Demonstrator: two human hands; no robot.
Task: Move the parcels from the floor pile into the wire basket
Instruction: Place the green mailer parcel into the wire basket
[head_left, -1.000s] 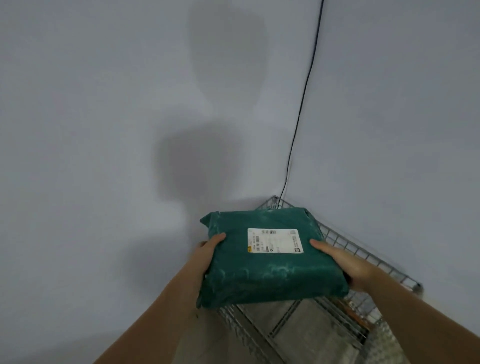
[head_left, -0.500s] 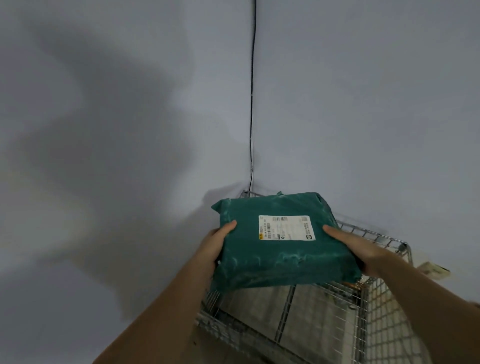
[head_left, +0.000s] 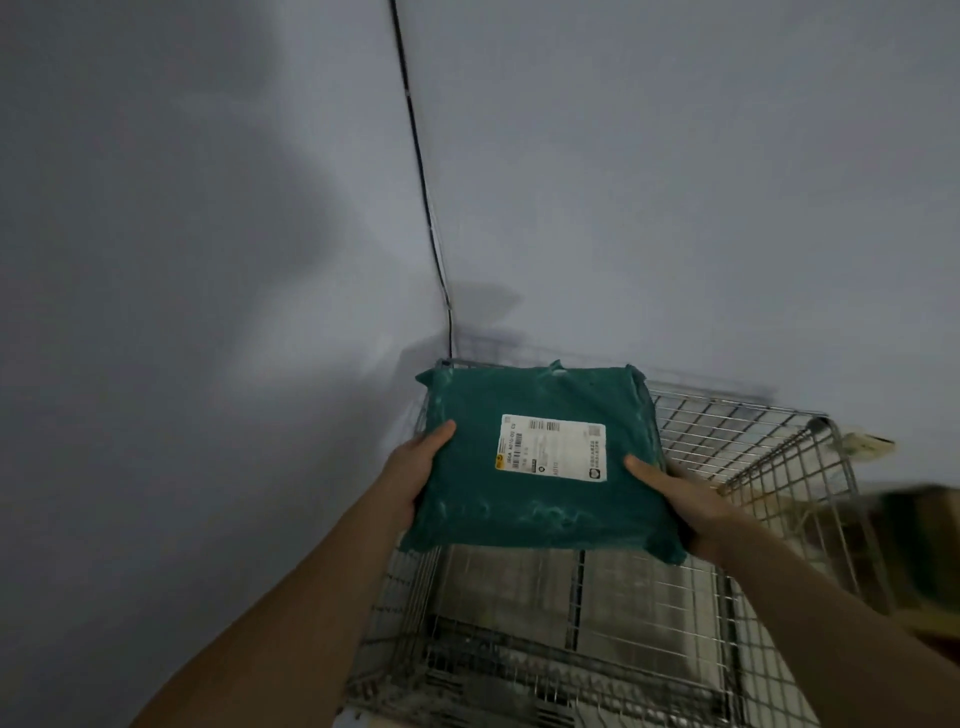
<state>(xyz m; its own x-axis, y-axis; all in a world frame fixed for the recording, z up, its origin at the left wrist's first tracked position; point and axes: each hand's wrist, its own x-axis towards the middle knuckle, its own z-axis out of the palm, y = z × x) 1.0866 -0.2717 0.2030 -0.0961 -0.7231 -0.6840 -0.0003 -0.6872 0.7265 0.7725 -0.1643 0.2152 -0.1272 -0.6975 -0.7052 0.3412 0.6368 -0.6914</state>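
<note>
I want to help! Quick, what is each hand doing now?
Left hand: holding the green parcel by its left edge.
Right hand: holding the same parcel by its right edge.

— What is the parcel going into?

— A wire basket (head_left: 727, 452) of bare metal mesh, pushed into the corner where two pale walls (head_left: 208, 260) meet. Its far rim runs along the far wall, its left side along the left wall.

— What does it stand on?

— I cannot tell; the floor under it is out of my sight, and only a pale strip shows at the near edge.

— Anything lying in the basket?

— Through the mesh I see flat grey panels on its bottom, split by a dark bar. Something brownish shows low along the right side, too blurred to name
</note>
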